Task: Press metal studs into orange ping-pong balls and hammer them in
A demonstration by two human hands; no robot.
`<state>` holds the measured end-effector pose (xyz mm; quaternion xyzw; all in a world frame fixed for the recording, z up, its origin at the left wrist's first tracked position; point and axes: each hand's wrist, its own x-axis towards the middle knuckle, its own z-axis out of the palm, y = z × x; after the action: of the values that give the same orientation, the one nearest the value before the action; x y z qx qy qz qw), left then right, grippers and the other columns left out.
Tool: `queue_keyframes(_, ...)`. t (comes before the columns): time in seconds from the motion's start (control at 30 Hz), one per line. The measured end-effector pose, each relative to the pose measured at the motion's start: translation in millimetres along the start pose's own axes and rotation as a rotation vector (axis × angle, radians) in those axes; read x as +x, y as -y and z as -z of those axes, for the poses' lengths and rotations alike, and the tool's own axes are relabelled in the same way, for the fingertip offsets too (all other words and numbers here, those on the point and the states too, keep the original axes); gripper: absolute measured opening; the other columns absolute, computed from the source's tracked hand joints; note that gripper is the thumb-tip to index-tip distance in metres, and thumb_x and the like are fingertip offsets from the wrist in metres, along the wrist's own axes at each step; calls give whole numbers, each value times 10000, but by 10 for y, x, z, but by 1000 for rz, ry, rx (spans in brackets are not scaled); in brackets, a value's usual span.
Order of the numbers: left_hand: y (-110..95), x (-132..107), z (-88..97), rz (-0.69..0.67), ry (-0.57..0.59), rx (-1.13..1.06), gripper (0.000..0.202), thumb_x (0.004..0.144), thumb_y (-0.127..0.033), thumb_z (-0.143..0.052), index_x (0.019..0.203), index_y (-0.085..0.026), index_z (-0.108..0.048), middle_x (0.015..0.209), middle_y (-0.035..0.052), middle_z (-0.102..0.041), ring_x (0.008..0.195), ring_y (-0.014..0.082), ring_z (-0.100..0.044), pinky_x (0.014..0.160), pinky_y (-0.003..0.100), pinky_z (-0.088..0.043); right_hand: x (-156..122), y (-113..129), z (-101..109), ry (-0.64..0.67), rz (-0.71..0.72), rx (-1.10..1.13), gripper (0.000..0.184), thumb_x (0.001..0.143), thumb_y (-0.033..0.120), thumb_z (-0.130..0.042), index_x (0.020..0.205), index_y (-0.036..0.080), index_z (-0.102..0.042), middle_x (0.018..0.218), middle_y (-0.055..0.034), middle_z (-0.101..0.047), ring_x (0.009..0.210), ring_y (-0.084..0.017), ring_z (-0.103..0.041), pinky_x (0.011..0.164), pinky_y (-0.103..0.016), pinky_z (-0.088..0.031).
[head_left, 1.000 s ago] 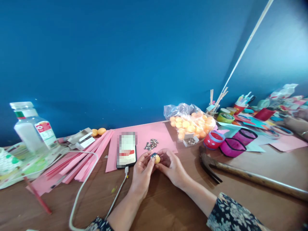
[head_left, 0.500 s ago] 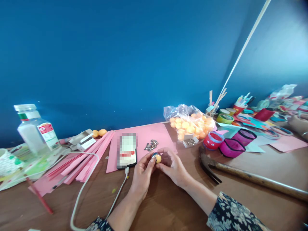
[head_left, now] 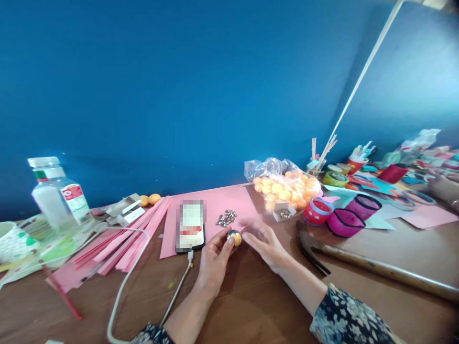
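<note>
From where I'm standing, the person's left hand [head_left: 212, 263] is pinching a small yellow ball [head_left: 235, 239] between thumb and fingers, holding it up over the tabletop [head_left: 258, 301], just this side of a pile of shiny metal bits [head_left: 226, 218] that is lying on a pink sheet [head_left: 236, 195]. The right hand [head_left: 266, 244] is hovering beside the ball with its fingers loosely spread and gripping nothing that I can see; whether a fingertip is brushing the ball, I can't quite tell. The ball is showing bare yellow low on its right and something bright and metallic across its top. Going by the similar ones sitting in the clear bag [head_left: 283, 187], I'm guessing it is a thin-shelled plastic ball: light, fairly stiff, smooth enough to be slipping under a dry thumb, and likely to be denting if squeezed hard. The metallic side is looking rougher, perhaps prickly or easily dislodged, so I'd be favouring a gentle hold around the middle, with the thumb resting on the plain yellow part.
</note>
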<state>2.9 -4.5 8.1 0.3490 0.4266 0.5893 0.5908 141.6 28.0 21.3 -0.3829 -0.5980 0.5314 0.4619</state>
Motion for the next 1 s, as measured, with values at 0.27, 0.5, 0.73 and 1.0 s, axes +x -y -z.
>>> queue_keyframes(0.27,18,7,9,-9,13,79,445,696,-344,-645,1084,-130,-598,1017,92,-663,934,211,-606,858,360,-488,328,-1,101,-166,97,-660,163,801,236,-478,904,173,-589,858,-49,-649,786,-159,-597,706,-258,-454)
queue_keyframes(0.5,90,20,36,-57,-23,48,393,706,-366,-628,1024,-135,-626,982,77,-666,895,208,-613,781,339,-522,676,-63,49,-95,10,-1142,162,800,218,-479,876,213,-622,911,-51,-654,843,-189,-590,683,-260,-401)
queue_keyframes(0.73,97,29,32,-75,-5,46,380,700,-348,-637,1018,-139,-620,963,68,-671,885,201,-615,765,326,-525,740,-128,2,-44,1,-1202,139,783,236,-522,884,232,-617,913,-27,-652,845,-161,-577,678,-230,-374)
queue_keyframes(1.0,47,27,9,-77,1,90,379,703,-343,-635,1019,-133,-615,961,70,-672,886,194,-612,773,314,-520,752,-114,11,-32,-5,-1220,146,813,247,-460,847,230,-601,847,-15,-660,766,-157,-582,614,-229,-353)
